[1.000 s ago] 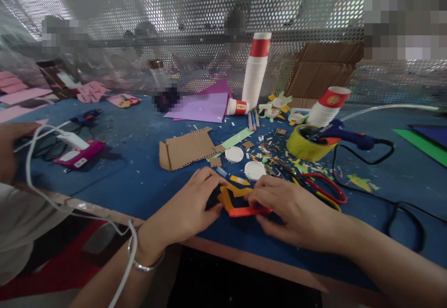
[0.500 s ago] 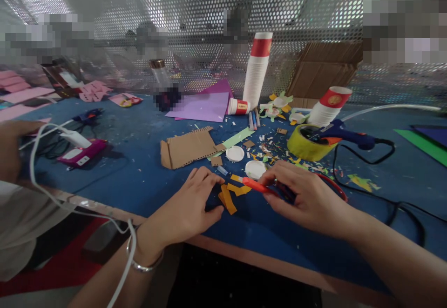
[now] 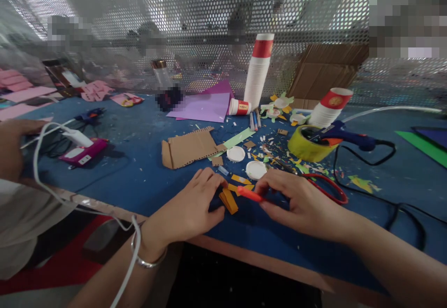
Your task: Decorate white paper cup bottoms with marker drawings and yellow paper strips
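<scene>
My right hand (image 3: 291, 201) is closed on a slim orange-red pen-like tool (image 3: 249, 193), its end pointing left over the table. My left hand (image 3: 195, 201) rests palm down, thumb apart from the bent fingers, with nothing gripped. Its fingertips are beside folded orange-yellow paper strips (image 3: 228, 201); whether they touch is unclear. Another flat orange strip (image 3: 240, 179) lies just beyond. Behind the hands are two white round lids (image 3: 236, 154) and a torn piece of cardboard (image 3: 190, 147). Red-handled scissors (image 3: 328, 188) lie partly hidden behind my right hand.
Stacked paper cups (image 3: 257, 73), a yellow tape roll (image 3: 309, 144) and a blue glue gun (image 3: 349, 136) stand toward the back and right. Paper scraps litter the middle. A purple power strip (image 3: 84, 153) sits left. A white cable (image 3: 131, 261) crosses my left forearm; another person's arm (image 3: 12, 147) is left.
My right hand has shifted slightly left with the orange-red tool, whose end has moved away from the flat orange strip and toward me. The scissors show more. My left hand stays nearly still.
</scene>
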`<state>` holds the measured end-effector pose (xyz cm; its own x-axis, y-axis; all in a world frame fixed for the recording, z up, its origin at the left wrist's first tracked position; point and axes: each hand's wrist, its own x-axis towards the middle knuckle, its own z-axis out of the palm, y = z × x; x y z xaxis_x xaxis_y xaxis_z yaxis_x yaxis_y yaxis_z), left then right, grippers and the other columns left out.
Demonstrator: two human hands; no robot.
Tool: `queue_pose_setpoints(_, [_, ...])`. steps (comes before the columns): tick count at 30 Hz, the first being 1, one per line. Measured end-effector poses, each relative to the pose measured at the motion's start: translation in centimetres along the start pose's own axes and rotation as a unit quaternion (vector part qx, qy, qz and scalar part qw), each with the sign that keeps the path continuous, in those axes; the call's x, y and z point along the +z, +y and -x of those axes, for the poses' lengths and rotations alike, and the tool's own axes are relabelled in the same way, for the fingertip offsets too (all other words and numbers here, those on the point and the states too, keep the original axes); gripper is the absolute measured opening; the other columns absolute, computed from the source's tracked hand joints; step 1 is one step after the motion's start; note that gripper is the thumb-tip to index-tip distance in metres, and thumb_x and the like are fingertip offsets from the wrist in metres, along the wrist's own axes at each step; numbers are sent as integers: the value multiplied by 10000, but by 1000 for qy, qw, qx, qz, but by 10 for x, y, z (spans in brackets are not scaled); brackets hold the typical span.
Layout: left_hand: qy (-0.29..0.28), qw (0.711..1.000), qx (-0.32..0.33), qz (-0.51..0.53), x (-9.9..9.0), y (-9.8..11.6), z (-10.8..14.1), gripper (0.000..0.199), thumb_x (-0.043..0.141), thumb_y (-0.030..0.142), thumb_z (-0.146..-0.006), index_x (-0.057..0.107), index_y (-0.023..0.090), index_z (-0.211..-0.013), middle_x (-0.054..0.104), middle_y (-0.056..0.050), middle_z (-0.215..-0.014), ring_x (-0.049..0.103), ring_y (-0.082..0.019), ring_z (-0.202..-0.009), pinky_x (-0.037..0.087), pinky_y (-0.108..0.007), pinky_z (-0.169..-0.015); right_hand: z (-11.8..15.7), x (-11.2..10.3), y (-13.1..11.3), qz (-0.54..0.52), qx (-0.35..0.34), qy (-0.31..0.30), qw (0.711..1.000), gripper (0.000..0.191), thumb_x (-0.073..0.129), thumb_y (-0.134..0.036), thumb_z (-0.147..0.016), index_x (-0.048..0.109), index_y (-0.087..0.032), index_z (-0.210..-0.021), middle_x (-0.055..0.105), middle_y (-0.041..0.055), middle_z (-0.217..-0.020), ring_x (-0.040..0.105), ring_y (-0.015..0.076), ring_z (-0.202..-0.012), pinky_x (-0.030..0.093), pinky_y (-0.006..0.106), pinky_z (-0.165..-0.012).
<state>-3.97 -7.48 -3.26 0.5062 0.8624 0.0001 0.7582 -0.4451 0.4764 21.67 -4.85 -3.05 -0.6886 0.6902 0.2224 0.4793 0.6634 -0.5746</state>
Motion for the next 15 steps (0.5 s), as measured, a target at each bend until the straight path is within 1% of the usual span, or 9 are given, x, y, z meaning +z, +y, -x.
queue_pose_setpoints(3, [3,1000,3,8,0,0,-2,354,602,160,-817,526,233,-1155,511,-71,-1138,515,-267,-1122,447,-487,-1013,-4,5,-4,-21,9,-36,999,94,586,-138,-846,623,-190,-915,656,39,-866,608,168,-795,487,294,-727])
queue_pose_setpoints(5, [1,1000,5,13,-1,0,-3,342,601,154,-810,533,238,-1134,514,-66,-1125,521,-264,-1112,456,-480,-1000,-7,7,-5,-22,11,-48,999,95,589,-135,-846,628,-186,-916,655,43,-862,601,177,-806,489,305,-733])
queue_pose_setpoints(10, [-5,1000,10,22,-1,-1,-5,275,588,131,-802,541,236,-1052,522,-52,-1093,535,-248,-1099,465,-443,-987,-10,8,-1,-10,24,-27,999,100,561,-129,-862,622,-175,-925,640,50,-868,590,181,-815,483,321,-750])
queue_pose_setpoints(12, [-8,1000,5,26,-2,0,-4,275,592,139,-812,537,232,-1065,521,-52,-1109,533,-242,-1113,459,-433,-1000,-9,7,-1,-16,29,-20,999,94,551,-141,-870,621,-172,-924,642,54,-881,591,183,-824,482,326,-757])
queue_pose_setpoints(15, [-13,999,-20,23,-3,1,-2,289,617,188,-834,534,229,-1107,520,-58,-1135,529,-248,-1126,457,-448,-1002,-7,5,-2,-30,33,-13,999,89,552,-157,-874,622,-175,-927,646,52,-896,592,181,-832,479,324,-761])
